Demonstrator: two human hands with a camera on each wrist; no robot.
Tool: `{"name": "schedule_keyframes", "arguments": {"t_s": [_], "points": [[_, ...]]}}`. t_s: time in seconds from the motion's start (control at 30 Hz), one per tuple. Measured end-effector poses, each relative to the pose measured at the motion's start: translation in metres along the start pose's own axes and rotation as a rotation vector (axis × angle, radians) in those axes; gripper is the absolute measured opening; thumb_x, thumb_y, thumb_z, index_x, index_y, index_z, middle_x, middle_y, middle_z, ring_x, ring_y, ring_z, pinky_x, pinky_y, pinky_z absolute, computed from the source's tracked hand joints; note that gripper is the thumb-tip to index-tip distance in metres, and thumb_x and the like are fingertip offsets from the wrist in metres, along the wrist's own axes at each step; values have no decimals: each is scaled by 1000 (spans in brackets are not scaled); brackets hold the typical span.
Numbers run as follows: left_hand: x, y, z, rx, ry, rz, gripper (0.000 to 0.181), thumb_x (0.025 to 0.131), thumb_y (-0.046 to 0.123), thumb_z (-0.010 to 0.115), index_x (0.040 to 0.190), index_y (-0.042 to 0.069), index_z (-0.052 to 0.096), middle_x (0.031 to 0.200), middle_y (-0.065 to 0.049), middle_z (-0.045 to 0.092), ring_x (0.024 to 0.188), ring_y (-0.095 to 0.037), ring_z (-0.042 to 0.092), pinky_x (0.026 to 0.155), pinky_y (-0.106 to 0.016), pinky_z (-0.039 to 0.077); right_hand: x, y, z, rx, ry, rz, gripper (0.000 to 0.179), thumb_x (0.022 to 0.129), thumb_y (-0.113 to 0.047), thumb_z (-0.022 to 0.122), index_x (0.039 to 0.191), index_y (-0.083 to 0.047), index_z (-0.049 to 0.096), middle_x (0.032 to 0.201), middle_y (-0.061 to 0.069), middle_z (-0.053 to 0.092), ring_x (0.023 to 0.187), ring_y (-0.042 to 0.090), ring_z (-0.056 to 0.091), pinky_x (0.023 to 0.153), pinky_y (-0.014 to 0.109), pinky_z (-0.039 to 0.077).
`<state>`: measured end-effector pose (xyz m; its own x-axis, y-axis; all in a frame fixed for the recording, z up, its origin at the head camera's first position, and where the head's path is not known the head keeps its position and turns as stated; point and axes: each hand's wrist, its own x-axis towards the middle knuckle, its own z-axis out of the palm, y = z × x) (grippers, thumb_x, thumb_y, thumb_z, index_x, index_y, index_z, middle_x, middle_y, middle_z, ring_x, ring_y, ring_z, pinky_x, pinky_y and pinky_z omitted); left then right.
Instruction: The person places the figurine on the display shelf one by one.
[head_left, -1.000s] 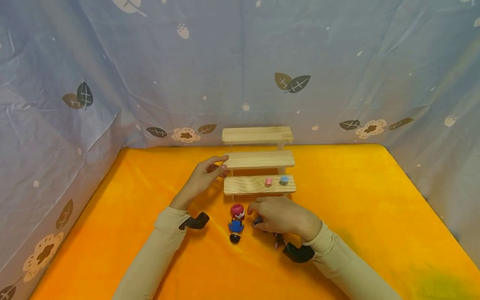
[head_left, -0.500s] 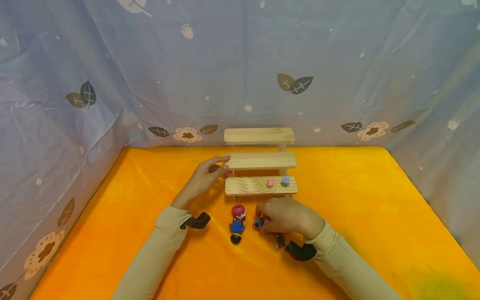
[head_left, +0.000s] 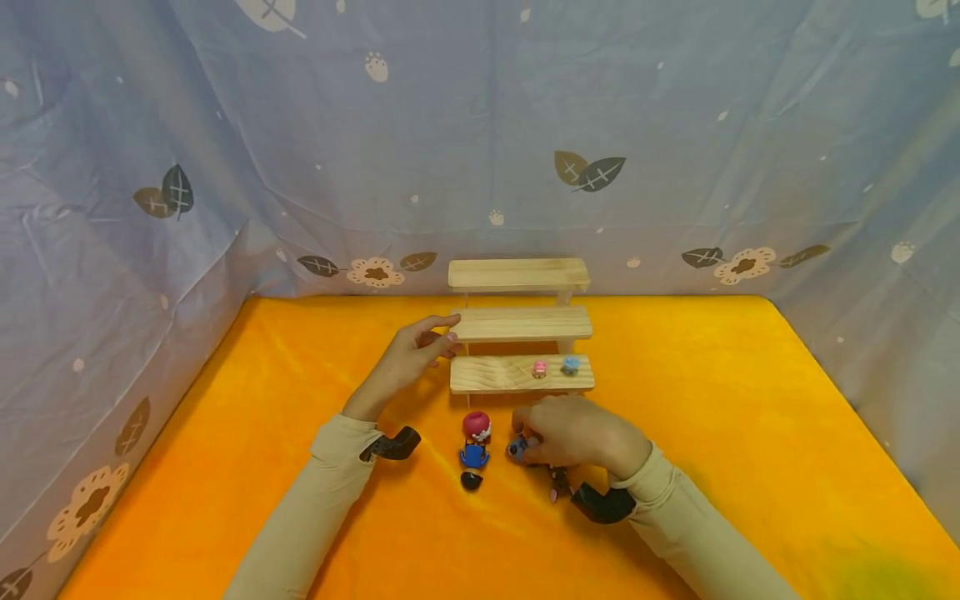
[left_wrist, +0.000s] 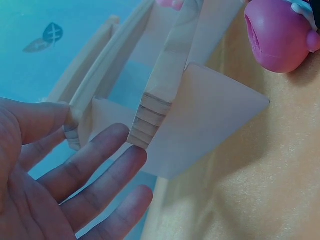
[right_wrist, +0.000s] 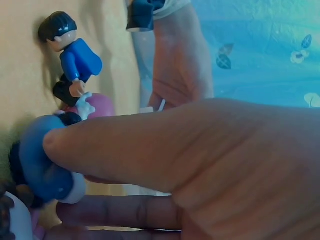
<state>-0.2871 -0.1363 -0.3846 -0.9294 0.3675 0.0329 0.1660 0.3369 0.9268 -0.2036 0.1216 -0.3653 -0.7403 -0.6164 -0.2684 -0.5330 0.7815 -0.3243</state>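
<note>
Beside the three-tier wooden display shelf [head_left: 522, 323], my left hand [head_left: 405, 360] pinches the left end of the middle board between thumb and index finger; its other fingers are spread near the lowest board [left_wrist: 170, 60]. My right hand [head_left: 573, 429] grips a small blue toy figure [head_left: 517, 450] lying on the orange cloth. In the right wrist view the thumb presses on the blue figure [right_wrist: 42, 155], and fingers lie on its far side. Close by are a black-haired figure in a blue top [head_left: 473, 456], a red-headed figure [head_left: 477, 426] and a brown figure [head_left: 559, 483].
Two tiny toys, one pink [head_left: 539, 369] and one light blue [head_left: 571, 366], stand on the right half of the lowest board. Orange cloth [head_left: 675, 367] covers the table. A grey-blue leaf-patterned curtain [head_left: 480, 150] hangs behind and at both sides.
My right hand has shifted slightly right, and more of the blue figure shows at its fingertips. The left hand stays at the shelf. The whole view has moved a little.
</note>
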Motion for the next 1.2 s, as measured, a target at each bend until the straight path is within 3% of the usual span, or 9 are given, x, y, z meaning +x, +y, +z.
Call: {"name": "schedule_keyframes", "arguments": {"t_s": [0.27, 0.53, 0.73, 0.97, 1.2], "points": [[-1, 0, 1, -2, 10, -10, 45, 106, 25, 56, 149, 16, 52, 122, -21, 72, 110, -34, 70, 86, -53, 58, -1, 0, -2, -6, 43, -44, 20, 92, -19, 74, 110, -12, 66, 83, -5, 61, 68, 7, 49, 66, 26, 44], [-2, 0, 0, 1, 12, -4, 45, 106, 27, 56, 149, 16, 53, 122, -23, 72, 110, -34, 70, 86, -54, 58, 1, 0, -2, -27, 78, -65, 25, 94, -22, 72, 116, -12, 66, 96, -2, 64, 74, 6, 52, 71, 25, 48], [-1, -1, 0, -1, 13, -11, 45, 105, 29, 56, 149, 18, 52, 124, -24, 71, 110, -33, 71, 88, -54, 57, -1, 1, -4, -4, 120, -110, 32, 97, -23, 67, 126, -10, 64, 103, 2, 56, 74, 6, 52, 65, 22, 47], [-1, -1, 1, 2, 4, -4, 46, 105, 27, 56, 150, 16, 52, 122, -21, 72, 111, -34, 70, 87, -53, 58, -1, 3, -5, 13, 158, -146, 29, 98, -19, 66, 124, -8, 65, 104, 3, 52, 75, 9, 48, 70, 24, 45], [0, 0, 2, 7, 10, 6, 46, 105, 31, 57, 149, 18, 53, 120, -21, 73, 109, -32, 71, 87, -53, 58, -2, 3, -10, 84, 212, -163, 29, 97, -18, 67, 124, -8, 63, 109, 1, 64, 83, 12, 54, 77, 26, 49]]}}
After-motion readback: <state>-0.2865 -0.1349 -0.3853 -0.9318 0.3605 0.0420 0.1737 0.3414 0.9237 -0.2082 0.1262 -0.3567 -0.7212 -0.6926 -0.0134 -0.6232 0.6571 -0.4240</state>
